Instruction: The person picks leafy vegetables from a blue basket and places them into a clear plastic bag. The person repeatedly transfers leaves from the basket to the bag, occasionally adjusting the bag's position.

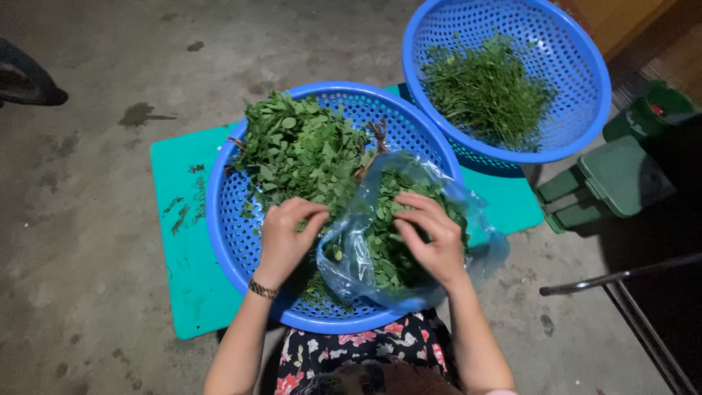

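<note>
Approx. midway, judging by piles. Left hand (287,235) closed, pinching leafy sprigs (300,150) heaped in near blue basket (219,219), frame center. Right hand (431,238) curled, fingers down in clear plastic bag (351,256) w/ plucked leaves (387,241), center-right. Stripped stems (482,91) fill far basket (585,73), upper right. Big heap still unpicked.

Landmark: teal mat (179,219) on my concrete floor (80,278). Second blue basket (585,80) beyond mat's far right corner, overlapping its edge, stripped green stems (486,88) heaped inside. Green plastic stool (618,179) right of mat, tipped. Metal bar (621,278) right of mat, nearer me. Dark shoe (29,80) well left of mat, at frame edge. Floral skirt (351,351) at mat's near edge.
</note>
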